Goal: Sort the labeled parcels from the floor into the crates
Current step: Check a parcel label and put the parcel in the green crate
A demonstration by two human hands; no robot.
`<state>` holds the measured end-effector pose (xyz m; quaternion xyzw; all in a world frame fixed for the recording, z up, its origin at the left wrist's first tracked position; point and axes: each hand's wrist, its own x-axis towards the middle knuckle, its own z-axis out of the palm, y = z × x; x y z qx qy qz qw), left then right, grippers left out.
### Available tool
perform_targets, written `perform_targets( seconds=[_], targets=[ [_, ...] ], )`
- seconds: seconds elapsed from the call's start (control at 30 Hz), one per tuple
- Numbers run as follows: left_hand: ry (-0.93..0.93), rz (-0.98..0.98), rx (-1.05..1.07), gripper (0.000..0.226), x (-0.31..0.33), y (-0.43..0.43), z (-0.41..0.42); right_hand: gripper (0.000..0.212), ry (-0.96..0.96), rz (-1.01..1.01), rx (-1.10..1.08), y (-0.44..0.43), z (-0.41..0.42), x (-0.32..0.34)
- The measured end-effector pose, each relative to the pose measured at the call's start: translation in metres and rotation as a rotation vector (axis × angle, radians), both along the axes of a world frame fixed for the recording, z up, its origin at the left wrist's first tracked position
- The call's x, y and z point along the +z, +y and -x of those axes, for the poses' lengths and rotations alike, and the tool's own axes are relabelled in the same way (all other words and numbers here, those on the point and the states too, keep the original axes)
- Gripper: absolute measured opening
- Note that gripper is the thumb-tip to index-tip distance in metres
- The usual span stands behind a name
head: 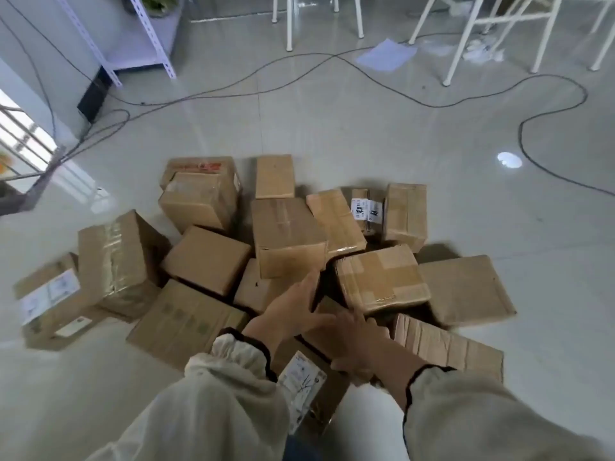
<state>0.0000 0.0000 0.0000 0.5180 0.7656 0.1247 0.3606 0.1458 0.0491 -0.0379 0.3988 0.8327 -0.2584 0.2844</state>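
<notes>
Several brown cardboard parcels lie in a loose pile on the floor. Some show white labels, such as the small parcel [366,209] at the back, the parcel [50,296] at the far left, and the parcel [301,382] lying under my forearms. My left hand [293,307] stretches over the pile with straight fingers. Its fingertips are at the gap beside a taped parcel [382,281]. My right hand [354,344] lies palm down over the near parcels with its thumb spread; blur hides how its fingers lie. Neither hand holds anything that I can see. No crate is in view.
The floor is glossy pale tile. Long dark cables [519,134] snake across it behind and to the right of the pile. White chair and table legs [454,58] stand at the back. A metal shelf frame [146,38] is at the back left, a sheet of paper [386,54] near the chairs.
</notes>
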Motion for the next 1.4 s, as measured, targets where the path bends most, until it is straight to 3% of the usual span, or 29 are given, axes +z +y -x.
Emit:
perform_targets(
  seconds=[0.17,0.3,0.47,0.63,0.73,0.83,0.97,1.07,1.13,1.2,1.27,1.33,1.37,1.4],
  targets=[
    [-0.011,0.063,0.004,0.099,-0.001,-0.002,-0.001,0.115,-0.151,-0.148,0.12,-0.004,-0.001,-0.011],
    [0.001,0.076,0.007,0.099,-0.007,-0.005,0.002,0.112,-0.171,-0.231,0.177,-0.003,-0.002,-0.016],
    [-0.181,0.017,0.269,0.092,-0.014,-0.013,0.001,0.12,0.002,-0.137,0.083,0.009,-0.006,0.001],
    [-0.464,-0.077,0.485,0.077,0.006,-0.005,0.024,0.12,0.303,-0.286,0.142,0.025,-0.008,0.039],
    [-0.721,-0.109,0.603,0.064,0.029,-0.006,0.032,0.114,0.394,-0.411,0.247,0.023,-0.003,0.071],
    [-0.998,-0.044,0.786,0.062,0.045,-0.007,0.045,0.105,0.547,-0.733,0.428,0.012,0.003,0.078],
    [-1.041,0.019,0.811,0.051,0.056,-0.012,0.058,0.07,0.731,-1.037,0.62,0.004,0.003,0.061],
    [-1.085,-0.041,0.817,0.044,0.058,-0.018,0.061,0.06,0.808,-1.081,0.657,0.007,0.005,0.06],
    [-1.104,-0.098,0.818,0.035,0.06,-0.021,0.061,0.069,0.851,-1.005,0.553,0.007,0.009,0.059],
    [-1.119,-0.179,0.785,0.031,0.062,-0.021,0.059,0.086,0.929,-0.749,0.201,0.005,0.012,0.069],
    [-1.116,-0.235,0.769,0.032,0.065,-0.022,0.057,0.081,1.081,-0.26,-0.254,0.003,0.013,0.096],
    [-1.079,-0.221,0.727,0.037,0.068,-0.025,0.06,0.047,1.225,0.227,-0.642,0.011,0.008,0.113],
    [-1.053,-0.193,0.676,0.042,0.071,-0.027,0.06,0.037,1.195,0.457,-0.809,0.018,0.003,0.117],
    [-1.035,-0.161,0.607,0.047,0.075,-0.028,0.061,0.042,1.125,0.645,-0.906,0.028,-0.001,0.119]
  ],
)
